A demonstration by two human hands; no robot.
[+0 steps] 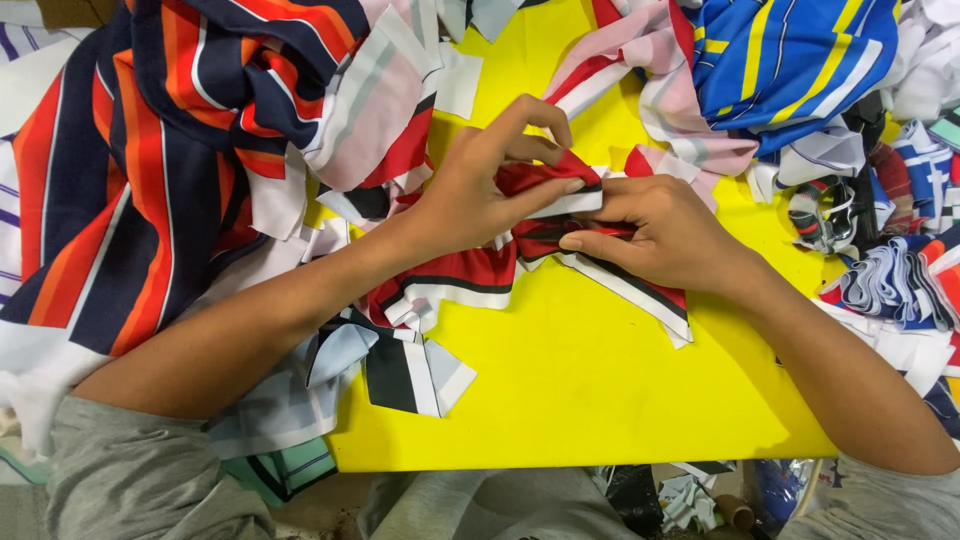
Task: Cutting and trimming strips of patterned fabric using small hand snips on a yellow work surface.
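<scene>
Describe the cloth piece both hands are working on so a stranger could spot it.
On the yellow table, look mid-surface where the left hand and right hand meet. They pinch a red fabric strip edged black and white, unlike the blue striped cloth behind.

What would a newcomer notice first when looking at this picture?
First the bright yellow table, which fills the middle. At its centre, the left hand and the right hand pinch a small red striped fabric piece between them. Around them lie heaps of cloth: a navy and orange striped fabric at the left, a blue and yellow striped fabric at the upper right.
</scene>
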